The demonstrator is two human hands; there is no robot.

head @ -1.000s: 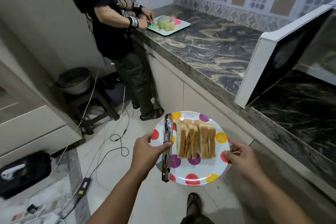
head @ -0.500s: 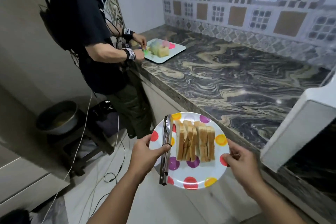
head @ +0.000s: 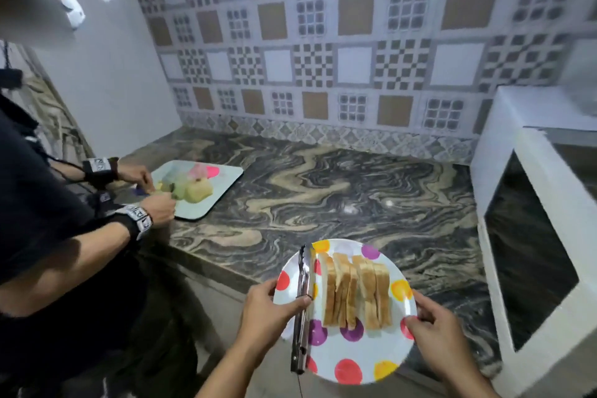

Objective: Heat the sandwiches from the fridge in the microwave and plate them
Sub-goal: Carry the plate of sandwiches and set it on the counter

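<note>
Left hand point(head: 268, 310) and right hand point(head: 434, 329) grip the round white polka-dot plate point(head: 349, 362) — left thumb pinning metal tongs point(head: 302, 310), tan sandwiches point(head: 355, 291) between them.

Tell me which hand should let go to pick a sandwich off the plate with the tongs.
Left, probably. The left hand already pins the tongs against the plate's left rim with its thumb, beside the sandwiches. The right hand holds only the right rim and can carry the plate.
</note>
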